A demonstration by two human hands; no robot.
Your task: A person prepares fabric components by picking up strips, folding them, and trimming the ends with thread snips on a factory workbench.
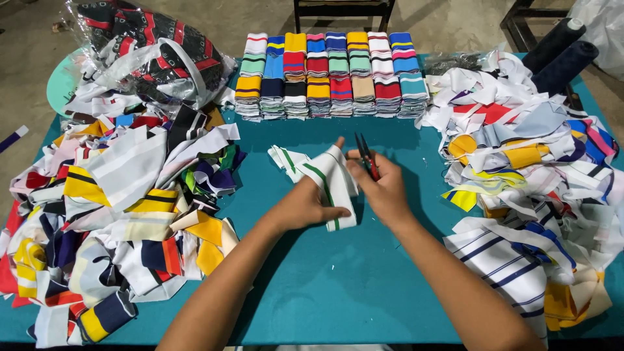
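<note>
At desk centre: both hands met over one knit strip, between the heaps of trimmings.
Left hand [311,203]: its grip was pressed flat on the white rib-knit collar strip [328,179], palm down, thumb reaching across the lower end; it pinned the fabric more than it clenched it.
Right hand [383,185]: its grip was closed around red-handled thread snips [367,156], blades pointing up and away, with the fingertips also touching the strip's right edge.
Strip position: it lay on the teal desk [338,286], one end running up-left and the other folded under the left palm, green stripes showing along its length.
Handling, as a judgement: light, soft and stretchy, likely to curl or slide on the smooth cloth; best taken near an end or along a long edge, and held flat rather than pinched mid-span.
Left of the hands: a loose pile of striped collar pieces [123,214].
Right of the hands: a second loose pile [526,169].
Far edge: neat folded stacks of ribbed bands [331,75].
</note>
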